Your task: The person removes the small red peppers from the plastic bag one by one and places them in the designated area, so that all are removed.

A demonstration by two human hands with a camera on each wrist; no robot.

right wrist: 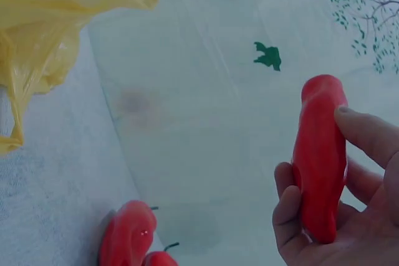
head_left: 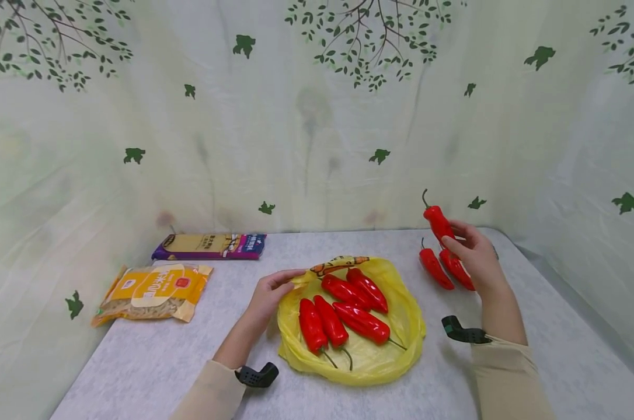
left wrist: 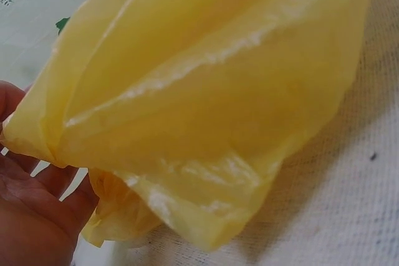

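Note:
A yellow plastic bag lies with its mouth spread wide at the middle of the table, several red peppers inside it. My left hand pinches the bag's rim on its left side; the left wrist view shows the film between thumb and fingers. Above the table at the right, my right hand grips one red pepper, stem end up, thumb on one side and fingers curled on the other. Two more red peppers lie on the table just below that hand, one partly covered by it.
To the left lies an orange and clear packet of grain-like food. Behind it, near the table's back edge, sits a purple and gold package. Light curtains with a leaf print surround the table.

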